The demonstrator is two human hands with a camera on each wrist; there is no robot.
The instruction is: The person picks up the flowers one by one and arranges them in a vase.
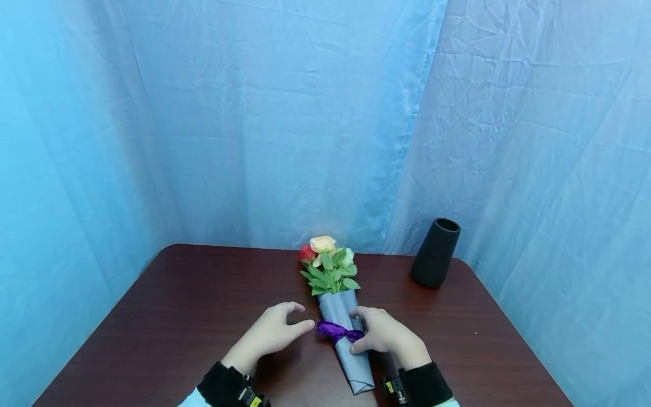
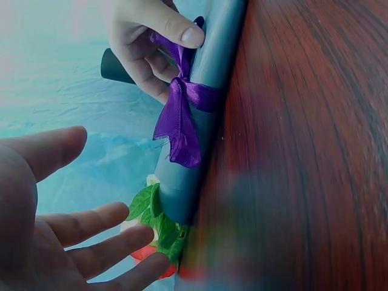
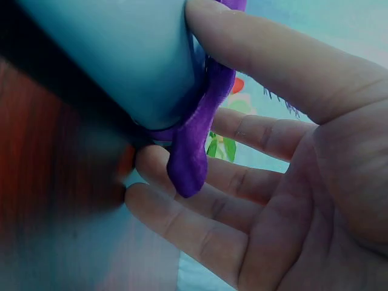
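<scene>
A bouquet lies on the table, its red, cream and pale flowers (image 1: 324, 245) and green leaves (image 1: 330, 275) pointing away from me. Its blue-grey wrapping paper (image 1: 356, 367) is tied with a purple ribbon (image 1: 333, 329), whose bow and loose ends show in the left wrist view. My right hand (image 1: 389, 334) is at the bouquet's right side, thumb touching the wrapping; in the right wrist view its fingers (image 3: 188, 233) spread loosely below a ribbon loop (image 3: 193, 157). My left hand (image 1: 277, 330) is left of the bouquet, apart from it, fingers spread and holding nothing.
A tall black vase (image 1: 436, 254) stands at the back right of the dark wooden table (image 1: 203, 294). Light blue cloth curtains (image 1: 285, 124) hang behind the table and at its sides. Each wrist wears a black band with a small device.
</scene>
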